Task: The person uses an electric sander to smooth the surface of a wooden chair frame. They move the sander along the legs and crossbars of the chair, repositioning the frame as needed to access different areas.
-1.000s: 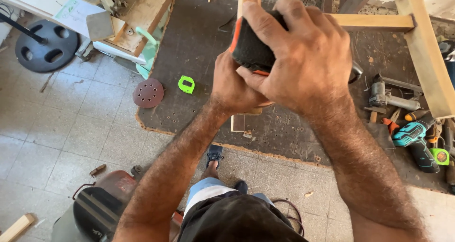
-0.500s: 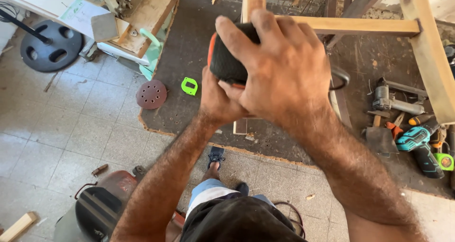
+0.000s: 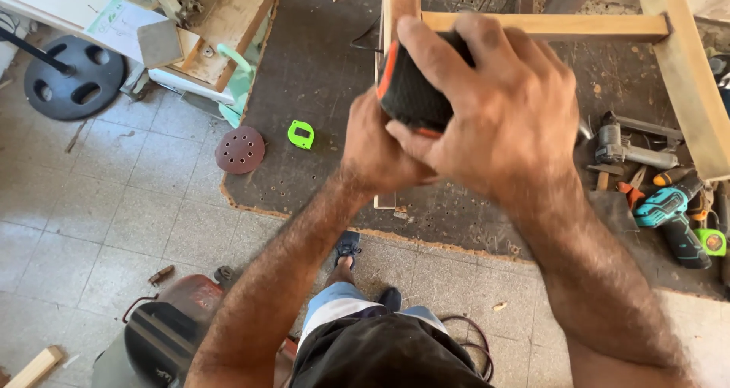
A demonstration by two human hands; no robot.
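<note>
Both hands have carried the black and orange sander (image 3: 414, 91) slightly leftward along the upright wooden frame post (image 3: 401, 0), so the sanding pass seems under way. Head view: the right hand (image 3: 494, 114) is curled tight over the sander's top; the left hand (image 3: 376, 148) wraps closed beneath it, steadying. Left of the post, a round sanding disc (image 3: 239, 149) and a green tape measure (image 3: 301, 135) lie on the dark mat (image 3: 319, 69).
</note>
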